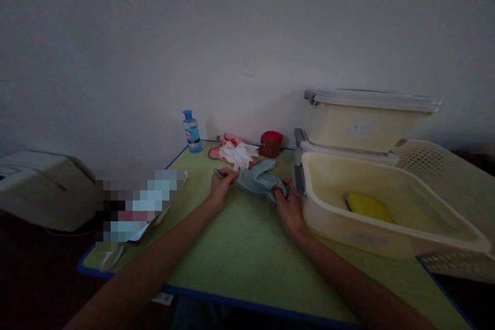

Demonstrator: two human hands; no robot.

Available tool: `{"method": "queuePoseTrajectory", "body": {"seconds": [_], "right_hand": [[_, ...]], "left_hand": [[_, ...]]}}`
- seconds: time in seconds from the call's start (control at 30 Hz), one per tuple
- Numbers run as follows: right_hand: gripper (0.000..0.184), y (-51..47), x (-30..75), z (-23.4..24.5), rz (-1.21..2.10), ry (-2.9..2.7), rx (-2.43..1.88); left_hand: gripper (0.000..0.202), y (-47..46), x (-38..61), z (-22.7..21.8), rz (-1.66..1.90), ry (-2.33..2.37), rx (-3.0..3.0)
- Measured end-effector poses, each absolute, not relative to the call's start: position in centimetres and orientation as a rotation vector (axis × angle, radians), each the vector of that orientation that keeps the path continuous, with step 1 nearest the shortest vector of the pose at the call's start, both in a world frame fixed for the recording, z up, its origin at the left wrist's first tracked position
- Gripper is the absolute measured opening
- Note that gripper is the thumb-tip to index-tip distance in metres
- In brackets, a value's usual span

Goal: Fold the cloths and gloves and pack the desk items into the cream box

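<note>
A grey-green spotted glove lies on the green table with its fingers pointing away. My left hand pinches its left edge, fingers closed. My right hand grips its near right end, fingers curled round the cloth. Just behind the glove lie a white glove and a pink glove, one on the other.
An open cream plastic tub with a yellow sponge stands at the right, a lidded tub behind it. A small clear bottle and a red-lidded jar stand at the back by the wall. A blurred object lies at the left.
</note>
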State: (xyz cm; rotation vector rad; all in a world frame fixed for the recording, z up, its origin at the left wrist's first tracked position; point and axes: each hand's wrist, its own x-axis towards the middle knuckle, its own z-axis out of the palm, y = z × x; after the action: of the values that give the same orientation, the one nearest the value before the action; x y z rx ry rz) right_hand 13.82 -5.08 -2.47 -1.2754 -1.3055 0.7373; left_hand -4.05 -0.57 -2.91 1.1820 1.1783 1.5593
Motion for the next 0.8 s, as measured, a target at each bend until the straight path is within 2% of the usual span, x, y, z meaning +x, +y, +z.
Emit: {"method": "queuePoseTrajectory", "body": {"seconds": [0.2, 0.5, 0.57, 0.7, 0.73, 0.8], "right_hand": [[0.041, -4.6, 13.4, -2.8, 0.881, -1.198, -1.161], [0.045, -5.9, 13.0, -2.0, 0.920, -1.520, -0.937], [0.048, -5.9, 13.1, -2.2, 0.942, -1.611, -0.922], [0.064, -5.6, 13.2, -2.4, 1.061, -1.607, -0.858], [0.065, -5.6, 13.1, -2.4, 1.071, -1.616, -0.842], [0.066, -5.8, 13.0, -2.4, 1.043, -1.658, -0.824]], "left_hand": [[0.020, -1.1, -3.9, -2.6, 1.508, 1.284, 1.229], [0.028, -2.7, -3.1, -2.0, 1.215, 1.208, 1.509], [0.036, -2.9, -2.8, -2.2, 1.182, 1.156, 1.571], [0.068, -3.5, -2.2, -2.8, 1.201, 1.103, 1.903], [0.072, -3.6, -2.1, -3.0, 1.208, 1.132, 1.998], [0.068, -3.8, -2.1, -3.1, 1.220, 1.237, 2.092]]}}
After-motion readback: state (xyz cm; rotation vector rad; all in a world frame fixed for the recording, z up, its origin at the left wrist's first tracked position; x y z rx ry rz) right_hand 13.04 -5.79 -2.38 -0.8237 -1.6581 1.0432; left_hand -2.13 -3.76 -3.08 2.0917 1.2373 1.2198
